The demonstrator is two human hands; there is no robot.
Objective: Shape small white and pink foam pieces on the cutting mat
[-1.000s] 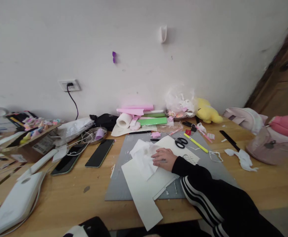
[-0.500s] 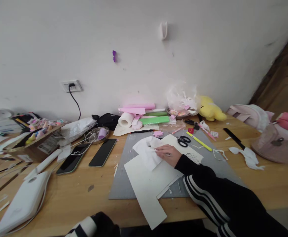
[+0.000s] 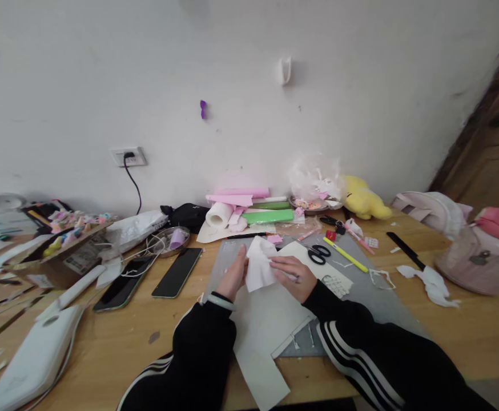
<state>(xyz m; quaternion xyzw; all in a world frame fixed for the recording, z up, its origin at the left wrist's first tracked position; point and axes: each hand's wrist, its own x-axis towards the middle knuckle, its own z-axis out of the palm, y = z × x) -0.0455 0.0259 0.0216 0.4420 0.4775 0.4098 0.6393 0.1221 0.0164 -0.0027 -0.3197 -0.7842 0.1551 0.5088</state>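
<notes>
Both my hands meet over a grey cutting mat (image 3: 378, 302) on the wooden table. My left hand (image 3: 235, 278) has its fingers stretched along the left edge of a crumpled white tissue (image 3: 258, 268). My right hand (image 3: 290, 275) pinches the tissue's right side and rests on a large white card sheet (image 3: 262, 331) that lies across the mat and hangs past the table's front edge. Black scissors (image 3: 317, 254) and a yellow pen (image 3: 346, 255) lie just beyond my right hand.
Two phones (image 3: 177, 272) and a white device (image 3: 35, 359) lie at left, beside a cardboard box of small items (image 3: 56, 245). Pink and green paper rolls (image 3: 253, 206), a yellow plush (image 3: 363, 198) and bags (image 3: 481, 245) line the back and right.
My left hand came up from below the table's edge and reached the tissue. My right hand gathered the tissue up off the card sheet.
</notes>
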